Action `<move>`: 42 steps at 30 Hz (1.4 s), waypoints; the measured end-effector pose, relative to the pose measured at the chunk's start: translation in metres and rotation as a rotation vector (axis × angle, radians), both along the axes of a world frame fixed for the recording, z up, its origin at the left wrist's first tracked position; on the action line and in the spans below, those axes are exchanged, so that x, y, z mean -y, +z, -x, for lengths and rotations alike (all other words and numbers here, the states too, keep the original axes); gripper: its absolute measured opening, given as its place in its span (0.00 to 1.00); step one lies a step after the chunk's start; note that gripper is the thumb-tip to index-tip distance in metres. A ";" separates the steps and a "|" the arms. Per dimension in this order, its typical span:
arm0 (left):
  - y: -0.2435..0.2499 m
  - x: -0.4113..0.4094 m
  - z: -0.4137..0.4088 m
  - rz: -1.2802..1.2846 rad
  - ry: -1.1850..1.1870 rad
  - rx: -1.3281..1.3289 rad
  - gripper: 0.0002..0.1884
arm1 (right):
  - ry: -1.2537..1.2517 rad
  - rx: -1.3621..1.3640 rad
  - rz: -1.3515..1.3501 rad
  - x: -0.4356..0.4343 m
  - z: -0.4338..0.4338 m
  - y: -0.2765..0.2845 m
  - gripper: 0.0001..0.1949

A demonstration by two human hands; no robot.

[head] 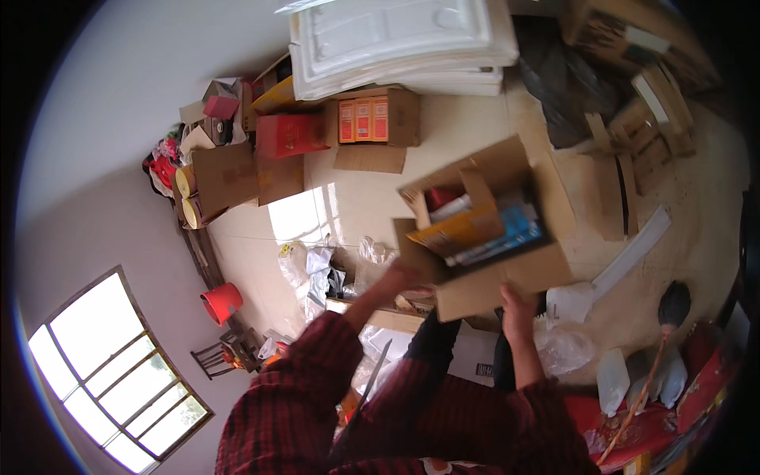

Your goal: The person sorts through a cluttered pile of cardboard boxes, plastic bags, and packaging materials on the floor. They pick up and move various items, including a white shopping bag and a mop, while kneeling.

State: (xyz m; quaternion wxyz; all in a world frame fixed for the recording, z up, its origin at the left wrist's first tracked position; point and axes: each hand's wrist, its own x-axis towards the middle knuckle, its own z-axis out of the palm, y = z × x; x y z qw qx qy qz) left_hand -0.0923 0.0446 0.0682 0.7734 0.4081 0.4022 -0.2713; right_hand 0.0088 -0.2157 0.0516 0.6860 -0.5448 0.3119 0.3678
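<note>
An open cardboard box [504, 291] is held up in front of me, slightly blurred and tilted. Its flaps stand spread apart. Inside lie a smaller yellow-brown carton [463, 228] with red and white items in it, and blue-and-white packages [513, 228] beside that carton. At the box's left corner, my left hand [401, 282] grips the cardboard, its fingers partly hidden. My right hand [518, 309] holds the near side of the same box, thumb against the outside of the flap.
White foam panels [404, 41] are stacked at the far side. Near them stand a box of orange-red cartons [363, 120] and a red box [291, 135]. Plastic wrapping [320, 267] lies close by on the floor. A red bucket [222, 303], flattened cardboard [608, 193] and a long-handled brush [675, 306] flank me.
</note>
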 end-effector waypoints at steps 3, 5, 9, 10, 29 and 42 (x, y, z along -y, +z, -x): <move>-0.012 -0.128 0.051 -0.334 -0.196 0.337 0.22 | 0.088 0.077 -0.144 -0.113 0.011 -0.018 0.15; -0.008 -0.192 0.041 -0.104 0.284 0.129 0.18 | 0.036 0.010 -0.151 -0.189 0.011 -0.015 0.11; -0.015 -0.301 -0.015 -0.454 0.107 0.041 0.26 | 0.105 -0.119 -0.464 -0.310 0.024 -0.059 0.11; -0.032 -0.315 -0.016 -0.556 0.207 0.023 0.26 | 0.197 -0.160 -0.435 -0.330 0.022 -0.057 0.21; -0.168 -0.079 -0.028 -0.261 0.332 -0.195 0.17 | 0.553 0.476 0.765 0.011 -0.119 -0.205 0.35; -0.202 0.201 -0.209 -0.117 -0.026 0.045 0.17 | 0.762 0.619 1.094 0.189 -0.308 -0.197 0.40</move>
